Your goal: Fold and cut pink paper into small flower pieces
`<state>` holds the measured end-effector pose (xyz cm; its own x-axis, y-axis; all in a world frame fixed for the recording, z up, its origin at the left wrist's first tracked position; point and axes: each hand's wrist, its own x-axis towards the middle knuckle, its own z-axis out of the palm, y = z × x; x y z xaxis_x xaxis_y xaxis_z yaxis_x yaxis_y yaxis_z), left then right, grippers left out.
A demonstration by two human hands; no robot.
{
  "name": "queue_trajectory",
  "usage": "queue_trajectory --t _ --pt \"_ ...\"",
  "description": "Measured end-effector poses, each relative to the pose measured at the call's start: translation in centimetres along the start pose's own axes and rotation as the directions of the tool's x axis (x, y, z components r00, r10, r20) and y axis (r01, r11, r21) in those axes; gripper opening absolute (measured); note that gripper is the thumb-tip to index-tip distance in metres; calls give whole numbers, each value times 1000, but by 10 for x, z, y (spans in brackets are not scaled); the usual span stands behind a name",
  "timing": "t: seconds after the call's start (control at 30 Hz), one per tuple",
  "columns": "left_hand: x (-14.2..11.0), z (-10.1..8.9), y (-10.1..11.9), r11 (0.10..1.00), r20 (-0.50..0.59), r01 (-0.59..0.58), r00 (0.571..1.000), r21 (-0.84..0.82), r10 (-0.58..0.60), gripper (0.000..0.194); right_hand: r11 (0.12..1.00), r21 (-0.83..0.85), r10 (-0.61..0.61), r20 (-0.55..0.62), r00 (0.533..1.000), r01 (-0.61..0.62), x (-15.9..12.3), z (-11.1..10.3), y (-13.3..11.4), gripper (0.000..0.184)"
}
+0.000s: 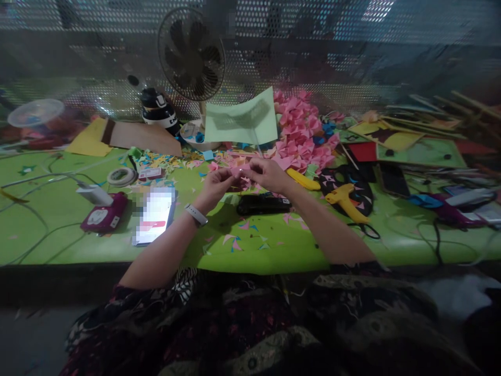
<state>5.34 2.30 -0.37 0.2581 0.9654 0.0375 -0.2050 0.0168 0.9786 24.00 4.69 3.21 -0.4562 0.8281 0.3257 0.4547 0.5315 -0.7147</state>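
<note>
Between my two hands, above the green tabletop, is a small piece of pink paper (236, 171). My left hand (217, 185) pinches it from one side, fingers closed. From the other side my right hand (268, 175) grips it between thumb and fingers. The exact fold of the paper is too small to make out. Just below my hands lies a black stapler (263, 204). A heap of folded pink paper pieces (299, 128) rises behind my right hand, with a light green sheet (241, 119) standing beside it.
A lit phone (155, 215) and a purple power block (105, 213) with cables lie at left, near a tape roll (121, 176). A yellow glue gun (346, 201) lies at right, close to my forearm. Paper scraps (235, 242) litter the front. A fan (191, 55) stands behind.
</note>
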Motion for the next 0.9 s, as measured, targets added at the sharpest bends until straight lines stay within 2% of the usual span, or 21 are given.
queue_trajectory --t 0.23,0.5,0.7,0.9 --pt "0 -2 3 999 72 19 997 30 -21 42 990 125 53 67 996 -61 -1 -6 -1 42" --pt "-2 -1 6 999 30 13 999 31 -14 50 994 112 3 43 999 -8 1 -4 2 31" --pt "-1 0 2 1000 35 -2 999 0 2 50 998 69 4 49 999 -8 0 -2 4 36" --pt "0 2 1 1000 17 2 1000 -11 -1 46 989 142 27 75 997 -37 0 -1 4 41"
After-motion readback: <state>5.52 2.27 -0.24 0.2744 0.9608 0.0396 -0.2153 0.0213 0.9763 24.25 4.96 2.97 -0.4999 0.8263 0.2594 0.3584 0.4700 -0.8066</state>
